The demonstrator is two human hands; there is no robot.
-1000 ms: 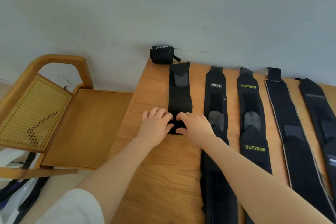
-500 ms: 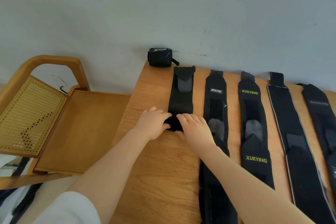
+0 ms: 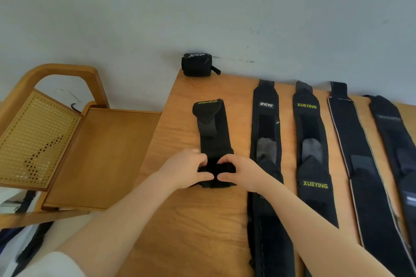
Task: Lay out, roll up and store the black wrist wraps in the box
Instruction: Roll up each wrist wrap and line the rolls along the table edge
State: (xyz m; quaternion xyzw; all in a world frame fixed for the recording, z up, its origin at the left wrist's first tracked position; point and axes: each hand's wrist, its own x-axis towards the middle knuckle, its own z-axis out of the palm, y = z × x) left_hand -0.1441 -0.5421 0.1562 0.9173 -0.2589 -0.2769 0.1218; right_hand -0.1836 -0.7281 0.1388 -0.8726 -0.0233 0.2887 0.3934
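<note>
1. While its far end lies flat on the bench (image 3: 180, 220), the leftmost wrist wrap (image 3: 212, 132) is rolled at its near end.
2. Left hand (image 3: 184, 170) and right hand (image 3: 242, 173) each have a grip curled round that roll.
3. Four flat wraps (image 3: 266, 164) lie just right.

bare table (image 3: 193, 227) left of the flat wraps (image 3: 267, 164), rolled wrap (image 3: 196, 65) at far corner

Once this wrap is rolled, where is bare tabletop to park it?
Free: the strip along the table's left edge, between the rolled X-marked wrap and the left hand; also the near tabletop between both forearms. Crowded: everything right of the wrap being rolled, covered by four flat wraps.
</note>
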